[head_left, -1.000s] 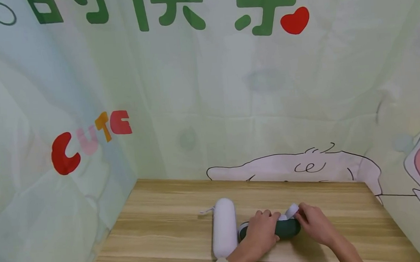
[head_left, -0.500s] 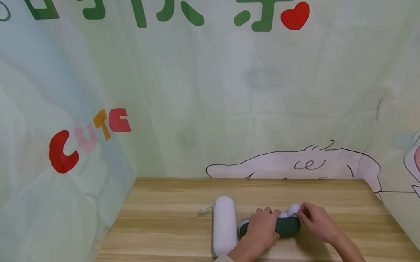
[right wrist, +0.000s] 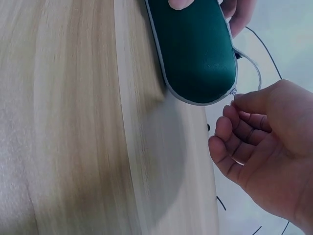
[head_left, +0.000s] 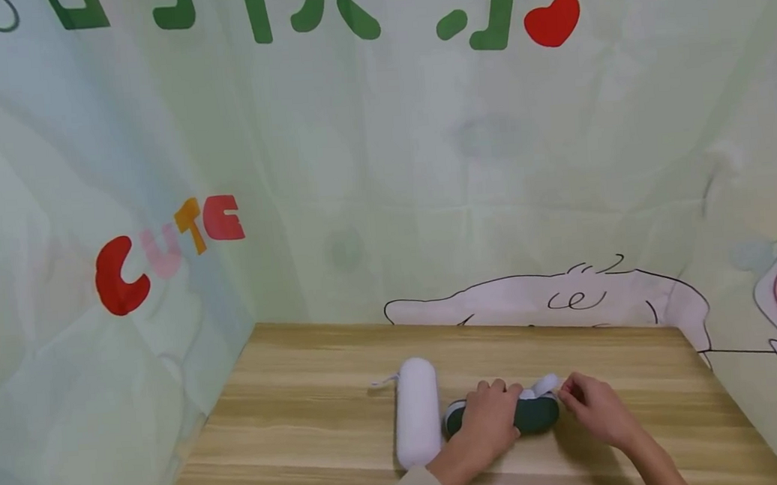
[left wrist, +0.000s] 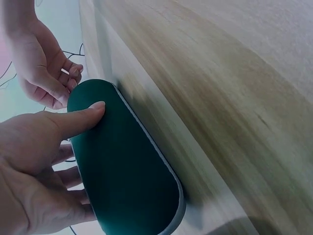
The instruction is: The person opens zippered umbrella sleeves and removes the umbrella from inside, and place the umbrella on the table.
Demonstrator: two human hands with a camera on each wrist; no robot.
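Observation:
A dark green oblong case (head_left: 534, 415) with a pale rim stands on its long side on the wooden table. My left hand (head_left: 487, 416) grips it from above; in the left wrist view the thumb lies on the green face of the case (left wrist: 122, 166) and the fingers are behind. At the right end, my right hand (right wrist: 274, 142) pinches a small zip pull (right wrist: 234, 91) between thumb and index finger. A white piece (head_left: 545, 385) sticks up behind the case near that end. A thin cord loop (right wrist: 254, 63) shows in the right wrist view.
A white rounded case (head_left: 417, 413) with a small cord lies left of the green case, close to my left forearm. Printed cloth walls (head_left: 426, 195) rise behind and beside the wooden table (head_left: 291, 399).
My right hand has shifted slightly to the right at the end of the green case. The left hand keeps its grip. The view has tilted slightly downward.

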